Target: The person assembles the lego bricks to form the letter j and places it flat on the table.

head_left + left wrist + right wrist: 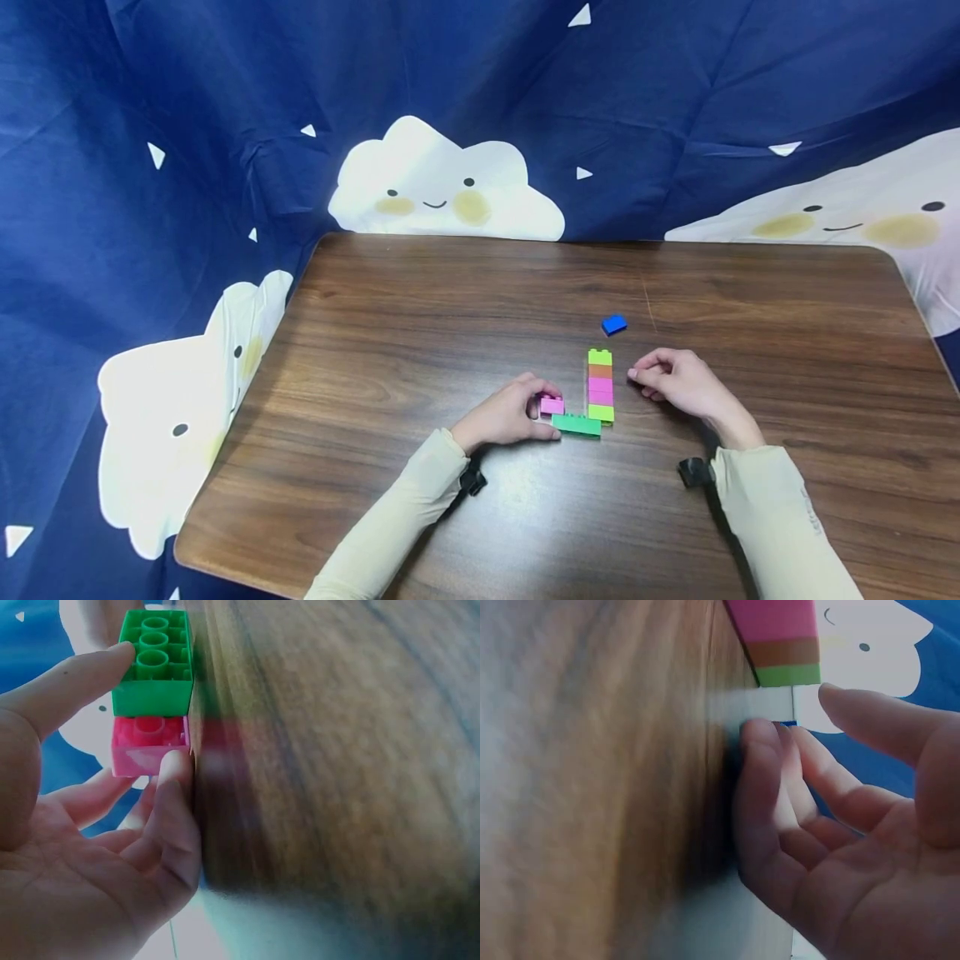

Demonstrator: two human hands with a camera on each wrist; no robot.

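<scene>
My left hand [508,413] holds a joined pair of toy building bricks at the table's middle: a green brick [576,426] and a smaller pink brick [552,406]. In the left wrist view, the thumb presses the green brick [154,697] and a fingertip touches the pink brick [142,761]; their hollow undersides show. Right beside them lies a column of lime, orange and pink bricks [600,385], its near end against the green brick. To the right of that column, my right hand [684,382] hovers near the tabletop with loosely bent fingers, holding nothing.
A single blue brick [614,325] lies beyond the column's far end. Brown wood-grain covers the table [420,317]. Blue cloth with printed clouds [446,187] hangs along its back and left side.
</scene>
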